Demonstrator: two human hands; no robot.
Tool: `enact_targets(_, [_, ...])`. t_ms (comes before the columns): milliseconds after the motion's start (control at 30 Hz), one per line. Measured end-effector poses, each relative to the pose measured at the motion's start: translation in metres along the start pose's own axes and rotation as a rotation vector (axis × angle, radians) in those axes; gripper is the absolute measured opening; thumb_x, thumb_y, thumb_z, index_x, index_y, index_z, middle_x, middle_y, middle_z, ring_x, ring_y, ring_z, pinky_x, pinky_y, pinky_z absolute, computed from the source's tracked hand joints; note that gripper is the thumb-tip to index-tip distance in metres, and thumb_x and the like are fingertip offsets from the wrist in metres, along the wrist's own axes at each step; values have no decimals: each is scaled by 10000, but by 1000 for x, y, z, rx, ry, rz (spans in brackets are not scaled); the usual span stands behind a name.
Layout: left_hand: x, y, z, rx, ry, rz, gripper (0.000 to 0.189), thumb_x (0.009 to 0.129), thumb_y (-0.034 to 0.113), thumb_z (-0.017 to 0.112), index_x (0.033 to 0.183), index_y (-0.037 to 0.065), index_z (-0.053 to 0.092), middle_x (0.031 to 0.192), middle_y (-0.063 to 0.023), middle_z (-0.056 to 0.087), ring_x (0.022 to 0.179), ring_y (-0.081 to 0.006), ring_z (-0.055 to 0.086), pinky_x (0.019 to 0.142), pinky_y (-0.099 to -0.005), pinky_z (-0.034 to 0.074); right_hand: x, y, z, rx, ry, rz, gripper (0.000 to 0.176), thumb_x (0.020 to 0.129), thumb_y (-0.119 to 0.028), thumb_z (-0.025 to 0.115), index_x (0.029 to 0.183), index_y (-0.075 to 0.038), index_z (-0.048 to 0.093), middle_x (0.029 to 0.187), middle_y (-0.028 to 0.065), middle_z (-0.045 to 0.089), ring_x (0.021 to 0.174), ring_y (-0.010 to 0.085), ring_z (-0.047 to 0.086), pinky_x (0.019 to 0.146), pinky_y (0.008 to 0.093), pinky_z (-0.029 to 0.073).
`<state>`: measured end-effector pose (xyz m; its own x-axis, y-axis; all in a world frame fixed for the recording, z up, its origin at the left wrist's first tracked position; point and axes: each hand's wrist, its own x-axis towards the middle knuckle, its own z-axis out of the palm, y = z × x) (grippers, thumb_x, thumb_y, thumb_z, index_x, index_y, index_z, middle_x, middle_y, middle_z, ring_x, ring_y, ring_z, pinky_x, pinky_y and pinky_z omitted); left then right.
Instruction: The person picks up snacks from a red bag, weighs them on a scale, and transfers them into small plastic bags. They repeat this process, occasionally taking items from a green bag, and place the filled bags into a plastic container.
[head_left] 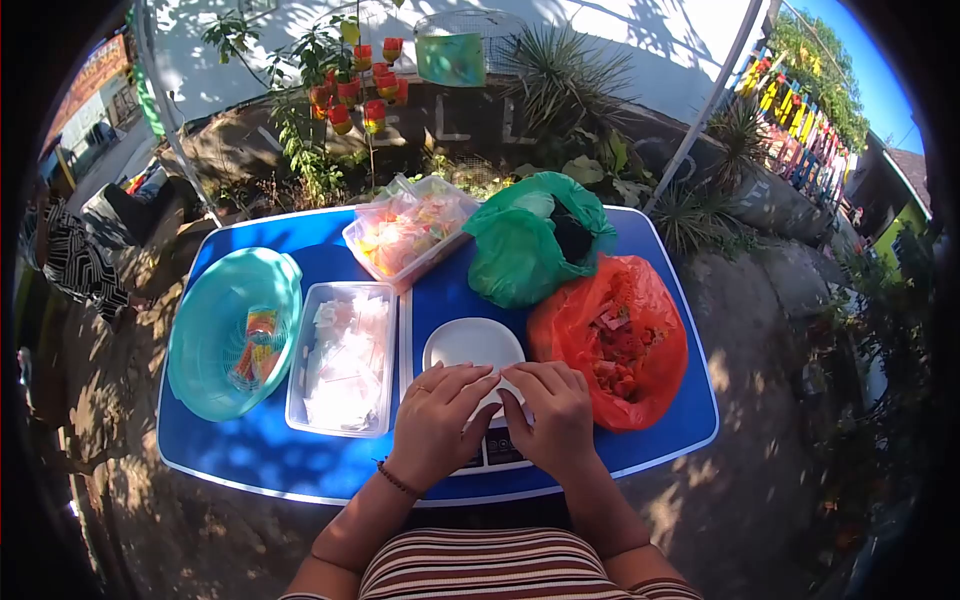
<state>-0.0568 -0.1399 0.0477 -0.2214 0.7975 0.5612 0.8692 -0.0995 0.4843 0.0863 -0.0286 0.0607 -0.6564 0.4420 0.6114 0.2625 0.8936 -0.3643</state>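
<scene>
A digital kitchen scale [500, 448] with a round white plate [472, 340] stands at the front middle of the blue table. My left hand [435, 420] is over the plate's near left side, its fingers stretched forward and its thumb pointing inward. Mirroring it, my right hand [552, 412] is over the near right side with fingers extended. The thumbs and index fingers of both hands come close together at the middle. No object shows in either hand. My hands cover the plate's near edge and part of the scale's button panel.
Left of the scale are a clear tub [342, 430] of small white packets and a teal basket [190, 370] with a few colourful packs. Another filled container [385, 268] stands behind. A green bag [510, 265] and a red bag [555, 335] of reddish pieces are at right.
</scene>
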Motion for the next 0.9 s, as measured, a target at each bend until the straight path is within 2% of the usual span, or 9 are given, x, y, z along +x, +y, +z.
enact_targets(133, [32,32,42,-32,-93,112,343,870,162,712,1209,113,704,1275,-62,685,1210,-272,636,1091,-489,444,-23,30,-38,-87,78,144,238,805,-70,740,1041,-41,726,1022,107,718,954,304,669,864,423,488])
enact_targets(167, [36,38,53,-48,-109,138,351,869,159,711,1215,108,700,1283,-61,681,1214,-267,634,1099,-494,435,-29,37,-45,-107,95,176,239,806,-69,741,1042,-38,727,1023,112,718,958,309,670,871,426,490])
enact_targets(200, [40,42,64,-63,-125,165,358,867,155,711,1222,104,695,1292,-59,676,1219,-263,631,1107,-499,426,-34,44,-51,-129,102,185,222,831,-91,719,1040,-18,716,1008,128,711,936,311,665,821,427,496])
enact_targets(333, [50,52,99,-38,-202,271,393,871,164,704,1257,97,675,1319,-55,663,1244,-248,614,1152,-508,364,-55,69,-64,-110,113,294,204,856,-60,689,1049,1,709,1027,154,708,963,335,668,856,434,525])
enact_targets(533, [47,52,114,48,-388,150,426,931,349,680,1277,101,667,1352,-64,644,1284,-248,555,1187,-545,188,-52,103,-65,-74,60,349,204,885,-36,644,1071,24,703,1060,185,705,981,358,665,888,431,540])
enact_targets(700, [48,46,116,156,-383,156,482,944,442,655,1274,90,668,1395,-83,612,1300,-287,531,1173,-583,156,-34,143,-43,-88,7,325,264,865,-22,638,1120,5,701,1062,189,698,996,362,663,881,441,550])
enact_targets(800, [48,46,120,166,-383,143,488,945,456,648,1266,89,671,1408,-94,599,1315,-299,520,1174,-586,154,-14,150,-33,-157,-95,412,312,886,-22,614,1189,-40,688,1108,212,688,978,399,670,884,460,546])
enact_targets(900, [49,46,123,169,-374,140,491,947,462,644,1264,89,671,1414,-101,593,1328,-303,511,1175,-586,151,8,145,-29,-328,-376,531,381,882,-44,615,1257,-92,662,1102,208,680,978,410,662,877,474,545])
